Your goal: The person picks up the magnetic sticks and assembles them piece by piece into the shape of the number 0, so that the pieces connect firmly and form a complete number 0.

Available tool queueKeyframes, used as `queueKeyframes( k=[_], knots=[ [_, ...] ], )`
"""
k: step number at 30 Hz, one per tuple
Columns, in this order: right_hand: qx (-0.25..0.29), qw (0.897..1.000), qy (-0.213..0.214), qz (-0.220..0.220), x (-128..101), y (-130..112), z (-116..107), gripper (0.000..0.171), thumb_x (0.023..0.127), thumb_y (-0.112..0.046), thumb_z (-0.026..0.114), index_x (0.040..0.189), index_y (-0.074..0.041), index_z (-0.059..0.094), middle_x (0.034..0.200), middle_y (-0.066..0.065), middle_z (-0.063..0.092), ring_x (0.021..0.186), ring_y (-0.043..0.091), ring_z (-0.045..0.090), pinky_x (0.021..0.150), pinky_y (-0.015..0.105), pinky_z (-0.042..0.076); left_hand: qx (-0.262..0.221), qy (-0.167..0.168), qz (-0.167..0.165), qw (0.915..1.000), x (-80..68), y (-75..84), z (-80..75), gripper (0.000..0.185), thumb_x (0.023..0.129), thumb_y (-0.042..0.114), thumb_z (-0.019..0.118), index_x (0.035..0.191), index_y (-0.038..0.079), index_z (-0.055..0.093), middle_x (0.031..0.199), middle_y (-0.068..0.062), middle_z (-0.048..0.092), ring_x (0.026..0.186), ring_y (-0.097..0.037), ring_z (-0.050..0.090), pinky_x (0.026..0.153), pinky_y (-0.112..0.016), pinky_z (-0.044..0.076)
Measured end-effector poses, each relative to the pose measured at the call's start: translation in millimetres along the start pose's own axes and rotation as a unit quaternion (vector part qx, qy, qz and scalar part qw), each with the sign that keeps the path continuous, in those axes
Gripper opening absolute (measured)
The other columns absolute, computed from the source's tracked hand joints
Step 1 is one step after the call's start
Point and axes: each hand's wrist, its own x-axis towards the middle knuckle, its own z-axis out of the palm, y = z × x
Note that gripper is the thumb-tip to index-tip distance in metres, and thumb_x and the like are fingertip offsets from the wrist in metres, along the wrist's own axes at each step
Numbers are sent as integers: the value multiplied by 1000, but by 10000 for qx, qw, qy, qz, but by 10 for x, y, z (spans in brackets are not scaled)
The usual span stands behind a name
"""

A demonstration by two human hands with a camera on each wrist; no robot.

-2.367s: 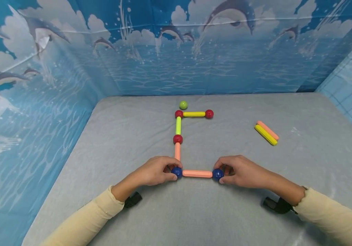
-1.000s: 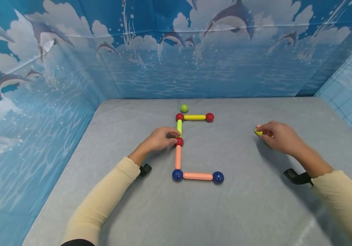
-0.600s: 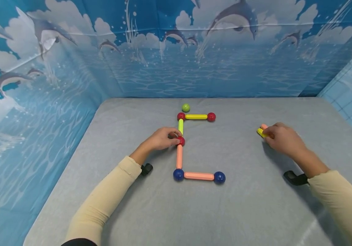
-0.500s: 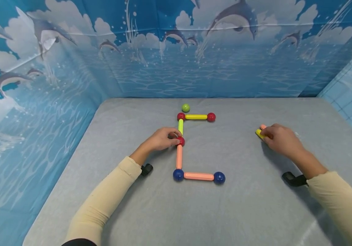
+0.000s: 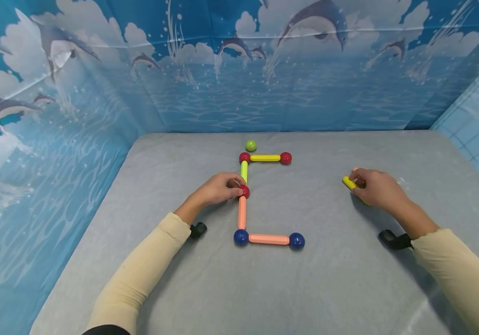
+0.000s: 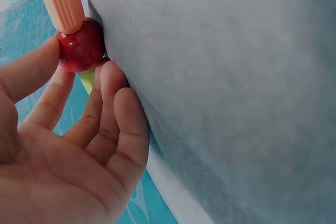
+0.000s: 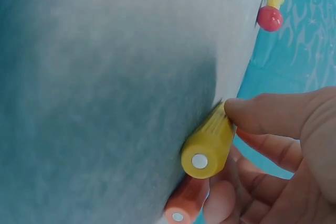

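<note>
At left hand (image 5: 218, 189), pinched red ball (image 5: 244, 191); at right hand (image 5: 375, 187), gripped yellow stick (image 5: 349, 182), orange stick (image 7: 187, 200) just beside.

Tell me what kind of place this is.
Probably a staged tabletop play or recording corner, not a lived-in room: a grey cloth-covered table, a printed dolphin-and-sea backdrop walling it in, and toy rods and balls laid out.

Head view: high, facing forward-down over grey table (image 5: 348, 288), both hands in frame. Left wrist view: close under left hand (image 6: 68, 145), facing red ball (image 6: 80, 50) at fingertips. Right wrist view: close beside right hand (image 7: 283, 145), facing yellow stick (image 7: 209, 142); each shared with head view.
</note>
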Motion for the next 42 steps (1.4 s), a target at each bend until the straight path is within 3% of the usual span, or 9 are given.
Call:
queueKeyframes(
  k=[7, 13, 17, 21, 26, 35, 42],
  knots=[
    [-175, 9998, -68, 19, 0, -22, 21, 35, 89, -10, 65, 119, 5, 57, 110, 31, 67, 93, 40, 65, 77, 53, 51, 8, -8, -3, 10000, -6, 2, -20, 26, 96, 20, 65, 121, 15, 65, 117, -13, 67, 87, -20, 64, 70, -26, 53],
    [556, 9983, -22, -196, -103, -53, 45, 36, 92, -9, 63, 125, 3, 55, 114, 32, 65, 99, 44, 64, 73, 48, 54, -25, -20, 48, 10000, -11, -11, 9, 25, 96, 19, 65, 120, 14, 66, 116, -14, 67, 86, -20, 64, 70, -27, 53],
    [1688, 9837, 34, -621, -285, -207, 33, 45, 94, -6, 62, 137, -3, 52, 115, 27, 59, 95, 34, 67, 65, 33, 55, -32, -23, 52, 10000, -9, -3, 17, 26, 96, 19, 65, 121, 14, 65, 116, -14, 67, 86, -20, 63, 70, -27, 53],
    [2439, 9656, -167, -883, -418, -430, 10, 48, 96, -7, 60, 143, -10, 50, 121, 17, 57, 96, 18, 64, 69, 26, 55, -31, 18, 28, 10000, -1, 11, -5, 26, 96, 19, 65, 121, 14, 65, 115, -13, 66, 86, -20, 63, 70, -26, 53],
    [2691, 9583, -421, -859, -463, -579, 37, 47, 97, -9, 60, 142, -12, 50, 121, 16, 61, 98, 20, 61, 72, 28, 55, -26, 39, 24, 10000, 3, 17, -12, 25, 96, 19, 65, 121, 15, 66, 116, -13, 66, 87, -20, 63, 71, -26, 53],
    [3139, 9442, -616, -784, -447, -626, 169, 47, 97, -9, 60, 143, -9, 48, 117, 19, 62, 87, 11, 63, 70, 30, 57, 2, 60, 36, 10000, 1, -1, 1, 24, 96, 18, 64, 120, 14, 66, 115, -13, 67, 86, -19, 63, 70, -26, 52],
    [3381, 9364, -777, -534, -403, -702, 212, 49, 97, -10, 59, 144, -9, 45, 118, 20, 59, 86, 14, 62, 72, 30, 58, -13, 39, -29, 10000, -3, 3, -13, 25, 96, 19, 65, 121, 16, 66, 117, -13, 67, 88, -19, 64, 71, -26, 52]
  ],
)
